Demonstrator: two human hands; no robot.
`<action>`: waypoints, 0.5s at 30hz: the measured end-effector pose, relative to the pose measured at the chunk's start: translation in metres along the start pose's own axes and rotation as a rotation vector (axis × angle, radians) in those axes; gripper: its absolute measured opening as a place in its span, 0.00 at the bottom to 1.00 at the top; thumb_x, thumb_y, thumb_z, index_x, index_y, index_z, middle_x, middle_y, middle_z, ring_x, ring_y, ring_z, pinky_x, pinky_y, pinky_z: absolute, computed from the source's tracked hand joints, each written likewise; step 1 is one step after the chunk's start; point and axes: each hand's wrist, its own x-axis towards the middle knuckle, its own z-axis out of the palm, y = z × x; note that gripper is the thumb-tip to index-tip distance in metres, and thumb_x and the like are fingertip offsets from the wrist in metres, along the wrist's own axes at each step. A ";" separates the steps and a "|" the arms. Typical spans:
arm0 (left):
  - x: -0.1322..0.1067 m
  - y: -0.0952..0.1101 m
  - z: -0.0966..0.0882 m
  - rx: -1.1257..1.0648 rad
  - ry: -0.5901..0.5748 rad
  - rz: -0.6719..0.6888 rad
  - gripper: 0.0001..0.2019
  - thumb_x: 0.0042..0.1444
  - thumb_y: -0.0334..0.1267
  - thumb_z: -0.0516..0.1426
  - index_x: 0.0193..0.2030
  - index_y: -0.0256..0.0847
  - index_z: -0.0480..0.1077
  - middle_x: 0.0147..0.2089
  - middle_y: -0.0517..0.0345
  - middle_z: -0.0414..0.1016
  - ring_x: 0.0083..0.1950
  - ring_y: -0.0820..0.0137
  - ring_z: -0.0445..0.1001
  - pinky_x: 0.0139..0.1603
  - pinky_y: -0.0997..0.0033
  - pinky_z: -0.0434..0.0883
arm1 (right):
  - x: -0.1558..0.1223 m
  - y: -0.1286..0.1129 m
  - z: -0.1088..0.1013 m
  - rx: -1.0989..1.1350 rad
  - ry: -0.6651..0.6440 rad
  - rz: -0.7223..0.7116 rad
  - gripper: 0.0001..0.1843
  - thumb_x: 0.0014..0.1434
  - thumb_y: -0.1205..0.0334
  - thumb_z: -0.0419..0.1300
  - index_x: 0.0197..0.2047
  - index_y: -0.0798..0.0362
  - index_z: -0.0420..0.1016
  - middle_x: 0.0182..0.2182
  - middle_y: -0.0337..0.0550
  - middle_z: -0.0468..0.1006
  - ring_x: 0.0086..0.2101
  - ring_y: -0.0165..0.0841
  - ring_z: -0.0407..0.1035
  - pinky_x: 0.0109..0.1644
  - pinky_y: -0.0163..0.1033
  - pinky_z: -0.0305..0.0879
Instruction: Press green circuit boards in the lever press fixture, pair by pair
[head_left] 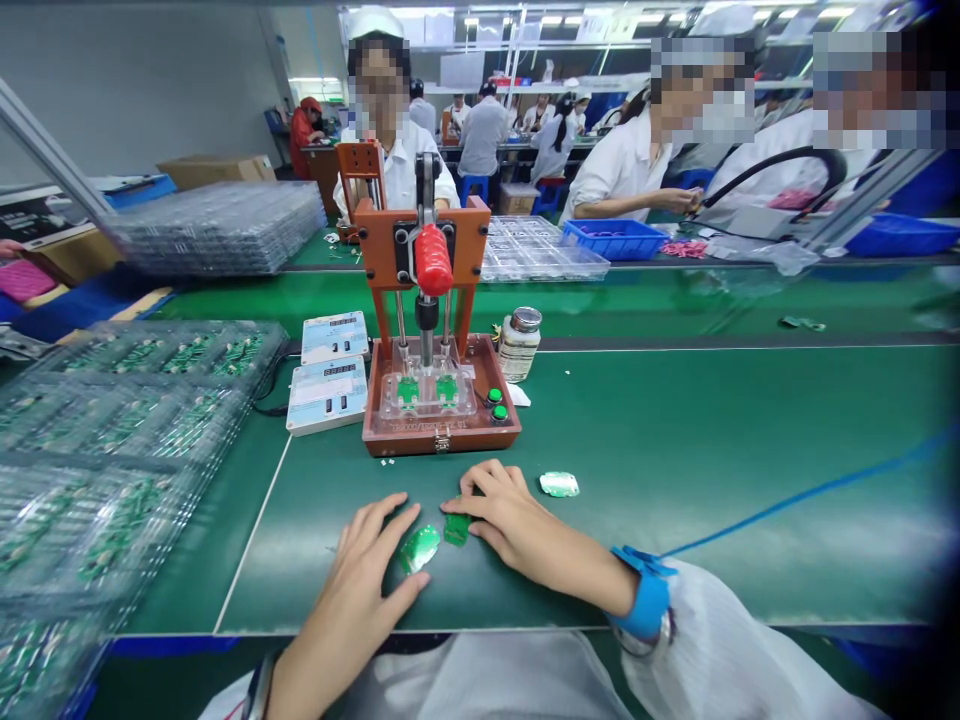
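Low over the green mat, my left hand [360,575] has its thumb and fingers apart beside a shiny green circuit board [420,548]. The board lies in the gap between them, and no firm grip on it shows. My right hand [514,515] has its thumb and index finger on the edges of a second green circuit board [456,528], just right of the first. Another small board [559,485], pale and reflective, lies right of my right hand. Behind both hands stands a test press [420,250] with a red handle; two green boards sit in its clear fixture [427,395].
Two white meter boxes [328,392] and a bottle with a metal cap [520,345] flank the press. Stacked clear trays [135,430] of boards fill the left side. A blue wrist strap cord [795,500] runs right from my right wrist. Co-workers sit across the bench.
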 end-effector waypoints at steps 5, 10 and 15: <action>0.005 -0.006 0.009 -0.011 0.082 0.055 0.17 0.58 0.26 0.50 0.49 0.45 0.74 0.50 0.50 0.73 0.51 0.59 0.69 0.51 0.56 0.71 | 0.003 -0.002 -0.004 -0.062 -0.018 -0.077 0.26 0.61 0.79 0.46 0.55 0.47 0.69 0.43 0.47 0.66 0.45 0.38 0.56 0.46 0.45 0.56; 0.002 -0.008 0.008 0.083 0.257 0.043 0.20 0.64 0.27 0.43 0.53 0.42 0.71 0.56 0.46 0.69 0.55 0.58 0.66 0.51 0.52 0.69 | 0.002 -0.004 0.001 -0.026 0.003 -0.029 0.32 0.59 0.82 0.41 0.61 0.47 0.62 0.51 0.48 0.63 0.49 0.40 0.55 0.51 0.50 0.59; -0.010 0.004 0.026 0.207 0.302 0.011 0.17 0.62 0.38 0.53 0.57 0.38 0.68 0.52 0.45 0.71 0.51 0.53 0.68 0.48 0.51 0.70 | 0.002 -0.011 0.006 -0.026 0.078 0.105 0.21 0.63 0.65 0.56 0.59 0.59 0.64 0.50 0.52 0.66 0.48 0.43 0.57 0.52 0.51 0.61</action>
